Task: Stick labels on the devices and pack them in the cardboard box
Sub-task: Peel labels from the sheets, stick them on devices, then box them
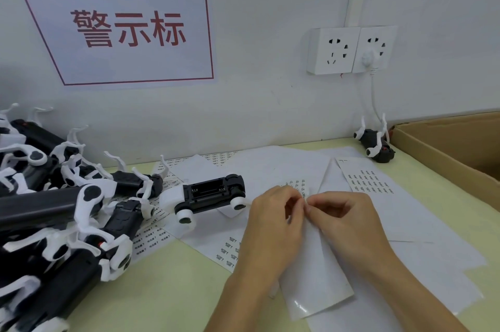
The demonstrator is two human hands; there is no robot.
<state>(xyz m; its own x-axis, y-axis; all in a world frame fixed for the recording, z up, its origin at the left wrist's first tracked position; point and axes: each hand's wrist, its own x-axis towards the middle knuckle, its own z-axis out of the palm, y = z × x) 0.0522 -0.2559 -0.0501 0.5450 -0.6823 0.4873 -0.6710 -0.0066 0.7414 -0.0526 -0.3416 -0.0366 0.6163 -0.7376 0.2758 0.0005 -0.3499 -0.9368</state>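
Hands: left hand (273, 219) and right hand (349, 219) meet fingertip to fingertip, pinching the far edge of a glossy white label backing sheet (315, 275).
Device: black-and-white plastic device with open battery bay (209, 197) lies just left of the hands, long axis left-right; left hand nearer.
Box: brown cardboard box (449, 147), far right.
Hidden: the label itself, behind the fingertips; box interior cut off.

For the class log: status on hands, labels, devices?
Both hands pinching label sheet, peeling. One device lies ready beside. Cardboard box open, nothing blocking.
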